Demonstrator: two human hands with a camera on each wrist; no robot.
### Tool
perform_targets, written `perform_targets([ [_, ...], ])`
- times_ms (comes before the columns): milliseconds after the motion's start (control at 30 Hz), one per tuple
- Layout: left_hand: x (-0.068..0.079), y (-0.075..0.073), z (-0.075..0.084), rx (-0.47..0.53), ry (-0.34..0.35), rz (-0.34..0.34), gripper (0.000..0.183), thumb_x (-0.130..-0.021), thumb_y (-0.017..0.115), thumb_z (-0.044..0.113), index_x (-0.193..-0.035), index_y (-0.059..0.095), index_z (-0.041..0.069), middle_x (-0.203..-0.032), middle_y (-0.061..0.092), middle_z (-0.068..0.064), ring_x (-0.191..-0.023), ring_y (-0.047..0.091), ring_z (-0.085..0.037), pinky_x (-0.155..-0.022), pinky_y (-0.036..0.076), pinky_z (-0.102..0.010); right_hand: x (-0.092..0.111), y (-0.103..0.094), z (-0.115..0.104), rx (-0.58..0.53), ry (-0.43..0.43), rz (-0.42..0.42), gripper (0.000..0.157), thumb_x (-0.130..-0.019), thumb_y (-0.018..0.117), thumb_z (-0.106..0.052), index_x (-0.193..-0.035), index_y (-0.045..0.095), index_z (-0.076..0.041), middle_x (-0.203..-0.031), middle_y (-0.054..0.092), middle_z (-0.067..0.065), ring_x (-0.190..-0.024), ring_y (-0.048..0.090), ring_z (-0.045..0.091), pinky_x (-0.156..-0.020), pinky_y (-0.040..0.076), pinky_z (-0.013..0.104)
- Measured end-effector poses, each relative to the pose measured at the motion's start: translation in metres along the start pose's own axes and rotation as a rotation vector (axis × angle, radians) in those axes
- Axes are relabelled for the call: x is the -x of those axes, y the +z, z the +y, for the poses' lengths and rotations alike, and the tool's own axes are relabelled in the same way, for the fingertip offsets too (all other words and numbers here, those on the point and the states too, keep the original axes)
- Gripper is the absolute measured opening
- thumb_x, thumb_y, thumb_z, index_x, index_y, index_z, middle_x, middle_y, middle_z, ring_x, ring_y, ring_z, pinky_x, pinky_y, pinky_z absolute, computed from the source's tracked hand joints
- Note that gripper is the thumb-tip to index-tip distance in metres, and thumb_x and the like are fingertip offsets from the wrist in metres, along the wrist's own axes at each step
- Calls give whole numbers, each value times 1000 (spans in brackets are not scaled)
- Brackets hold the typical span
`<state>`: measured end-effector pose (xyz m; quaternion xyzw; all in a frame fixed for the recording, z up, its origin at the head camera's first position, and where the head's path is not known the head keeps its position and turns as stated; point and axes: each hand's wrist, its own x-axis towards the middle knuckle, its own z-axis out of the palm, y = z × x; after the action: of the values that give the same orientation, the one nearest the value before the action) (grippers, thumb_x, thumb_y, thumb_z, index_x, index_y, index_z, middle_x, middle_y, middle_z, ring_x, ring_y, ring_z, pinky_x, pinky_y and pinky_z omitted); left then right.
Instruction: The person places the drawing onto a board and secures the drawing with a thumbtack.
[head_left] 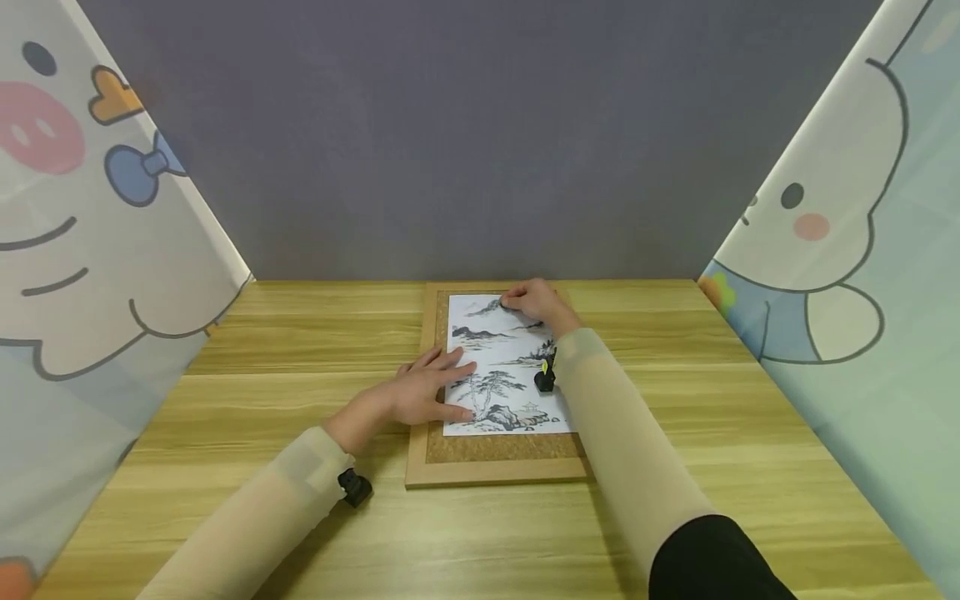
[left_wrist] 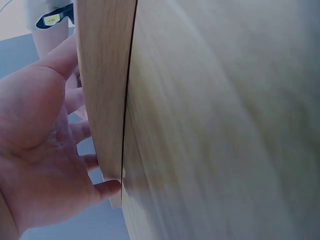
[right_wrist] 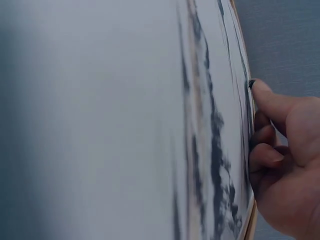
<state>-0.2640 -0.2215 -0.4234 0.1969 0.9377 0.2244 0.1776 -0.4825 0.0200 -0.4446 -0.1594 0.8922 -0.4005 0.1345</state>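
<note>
A sheet of white paper [head_left: 495, 354] with a black ink landscape lies on a wood-framed cork board [head_left: 487, 450]. My left hand [head_left: 423, 392] rests with spread, fairly straight fingers on the paper's left side; in the left wrist view that hand [left_wrist: 40, 140] reaches over the board's frame [left_wrist: 102, 90]. Near the paper's top edge is my right hand [head_left: 536, 300]. In the right wrist view the right hand [right_wrist: 290, 155] has its thumb tip at a small black pin [right_wrist: 251, 84] against the paper. The other fingers are curled; the index fingertip is hidden.
The board lies on a wood-grain table [head_left: 300, 358], its far edge near a dark grey wall [head_left: 465, 142]. Cartoon-printed curtains [head_left: 97, 225] flank both sides. Small black devices [head_left: 354, 486] sit on both wrists.
</note>
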Motion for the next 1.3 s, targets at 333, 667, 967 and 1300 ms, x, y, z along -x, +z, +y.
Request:
perform_targets([
  [333,-3,1,-2,-11,0,0,92,-102,71,61,-176,28,26,-187,4,-8,-172,-8,-44,-126,5,-86,-1,0,-4,18,38,-3,33,-110,70,-31,-133,79,-9,-147,71,14,-133,65,33,-111,55,49],
  [667,-3,-2,0,-26,-9,-4,91,-103,71,61,-176,29,28,-187,5,-7,-172,-8,-43,-127,6,-85,1,-2,-6,4,48,11,31,-109,71,-31,-130,80,-10,-143,72,14,-125,65,30,-107,54,48],
  [967,-1,0,-1,-29,-15,-6,91,-102,71,62,-176,28,28,-187,4,-7,-172,-8,-43,-127,6,-85,-1,0,-5,24,41,3,29,-110,71,-30,-128,80,-10,-141,73,13,-126,65,29,-109,54,49],
  [1300,-3,1,-1,-25,-12,-1,92,-102,70,63,-176,28,28,-187,5,-7,-172,-7,-44,-127,6,-86,-2,1,-8,64,70,6,27,-110,69,-32,-124,81,-12,-138,74,10,-115,63,25,-99,53,44],
])
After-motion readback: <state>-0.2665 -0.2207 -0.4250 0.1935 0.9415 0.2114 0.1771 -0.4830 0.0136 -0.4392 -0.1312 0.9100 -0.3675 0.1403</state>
